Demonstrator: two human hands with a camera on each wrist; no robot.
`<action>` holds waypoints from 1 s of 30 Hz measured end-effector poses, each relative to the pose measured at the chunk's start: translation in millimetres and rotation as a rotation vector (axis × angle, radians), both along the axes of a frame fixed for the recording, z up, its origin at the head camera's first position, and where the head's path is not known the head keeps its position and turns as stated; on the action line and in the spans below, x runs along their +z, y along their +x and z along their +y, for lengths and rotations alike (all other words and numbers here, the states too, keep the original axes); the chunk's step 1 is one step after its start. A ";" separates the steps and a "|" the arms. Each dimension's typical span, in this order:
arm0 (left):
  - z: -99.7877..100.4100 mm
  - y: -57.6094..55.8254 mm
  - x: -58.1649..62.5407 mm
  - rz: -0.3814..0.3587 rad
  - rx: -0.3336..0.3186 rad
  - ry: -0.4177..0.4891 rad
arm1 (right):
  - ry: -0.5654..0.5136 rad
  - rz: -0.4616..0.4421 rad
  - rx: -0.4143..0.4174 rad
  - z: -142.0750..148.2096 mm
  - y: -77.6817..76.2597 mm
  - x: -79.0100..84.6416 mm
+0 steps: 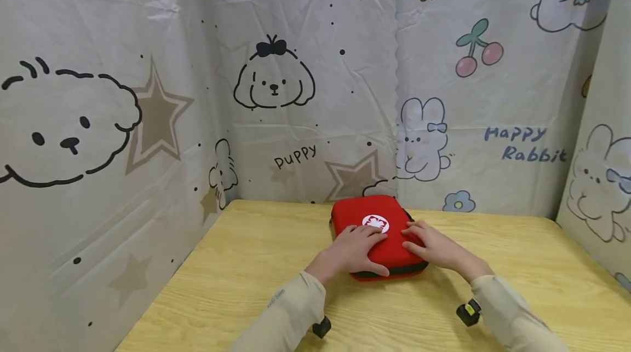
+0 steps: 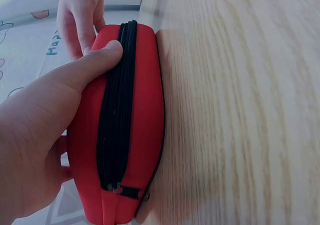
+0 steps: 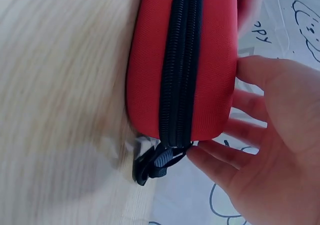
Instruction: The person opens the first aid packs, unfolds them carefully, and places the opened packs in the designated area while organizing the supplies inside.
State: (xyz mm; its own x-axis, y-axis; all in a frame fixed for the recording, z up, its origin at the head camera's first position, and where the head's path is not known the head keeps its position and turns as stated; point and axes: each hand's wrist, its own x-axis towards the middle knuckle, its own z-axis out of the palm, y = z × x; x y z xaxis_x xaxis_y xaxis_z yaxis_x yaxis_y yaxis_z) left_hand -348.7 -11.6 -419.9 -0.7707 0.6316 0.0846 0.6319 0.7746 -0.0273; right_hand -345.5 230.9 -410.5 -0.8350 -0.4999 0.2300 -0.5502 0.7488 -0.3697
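A red zippered first-aid case (image 1: 394, 247) lies flat on the table, with a white round emblem (image 1: 376, 223) on its lid. My left hand (image 1: 351, 250) rests over the lid's left front part, fingers spread on top. Its thumb (image 2: 102, 62) lies along the front side by the black zipper (image 2: 117, 115). A zipper pull (image 2: 131, 192) sits near the case's corner. On the right edge of the lid my right hand (image 1: 436, 242) touches the case with bent, relaxed fingertips. Beside those fingers in the right wrist view hangs a black strap with a buckle (image 3: 155, 164).
The light wooden table (image 1: 236, 270) runs back to a printed cloth (image 1: 315, 122) with puppies, stars and rabbits, which also hangs at both sides. Small black wrist cameras (image 1: 468, 312) sit under the sleeves, close to the tabletop.
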 end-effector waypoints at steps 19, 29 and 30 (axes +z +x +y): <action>-4.6 -7.6 2.0 -0.023 -0.025 0.003 | -0.009 0.021 -0.057 -2.0 22.7 0.7; -3.4 -7.0 -0.1 -0.012 -0.025 0.047 | -0.099 -0.098 -0.102 15.6 24.9 -1.9; -3.6 -7.2 -0.3 -0.014 -0.030 0.053 | -0.104 -0.102 -0.115 17.1 25.5 -1.9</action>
